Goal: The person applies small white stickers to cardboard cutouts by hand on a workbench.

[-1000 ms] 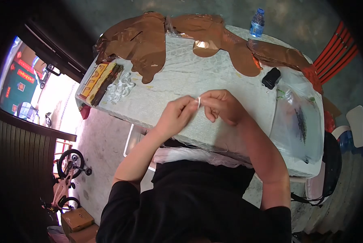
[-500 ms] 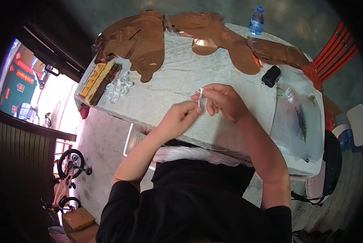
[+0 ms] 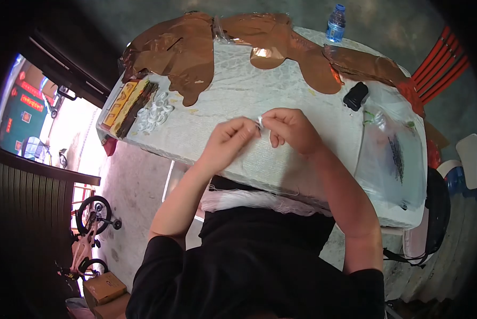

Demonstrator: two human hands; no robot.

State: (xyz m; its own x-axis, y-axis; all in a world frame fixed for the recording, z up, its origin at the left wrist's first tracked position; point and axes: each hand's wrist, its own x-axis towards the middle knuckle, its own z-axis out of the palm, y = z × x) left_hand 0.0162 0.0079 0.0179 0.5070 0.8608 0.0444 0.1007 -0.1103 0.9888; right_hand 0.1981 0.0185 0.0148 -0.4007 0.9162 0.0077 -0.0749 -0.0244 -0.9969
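The white strip (image 3: 260,122), drawn long half a second earlier, showed short above the surface (image 3: 238,90), pinched between left hand (image 3: 231,139) and right hand (image 3: 294,129); the handwork seemed unfinished.

A blue-capped water bottle (image 3: 336,25) stands on the far edge of a table (image 3: 238,80), left of red slats (image 3: 438,66); a bicycle (image 3: 81,249) and cardboard box (image 3: 104,287) appear near left.
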